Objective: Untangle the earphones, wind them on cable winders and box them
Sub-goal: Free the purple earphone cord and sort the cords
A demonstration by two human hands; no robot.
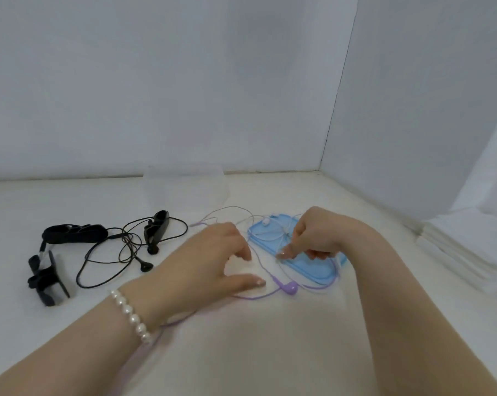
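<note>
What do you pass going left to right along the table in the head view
Black cable winder → black earphones → left hand → purple earbud → right hand → stack of white sheets.

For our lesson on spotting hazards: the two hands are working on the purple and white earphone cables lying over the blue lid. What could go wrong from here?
1. The right hand pinches a cable where the purple earphones and white earphones cross on the blue lid; pulling could tighten the tangle.
2. A purple strand runs under the left wrist near the pearl bracelet and may snag.
3. The left hand could sweep cable into the black earphones.
</note>
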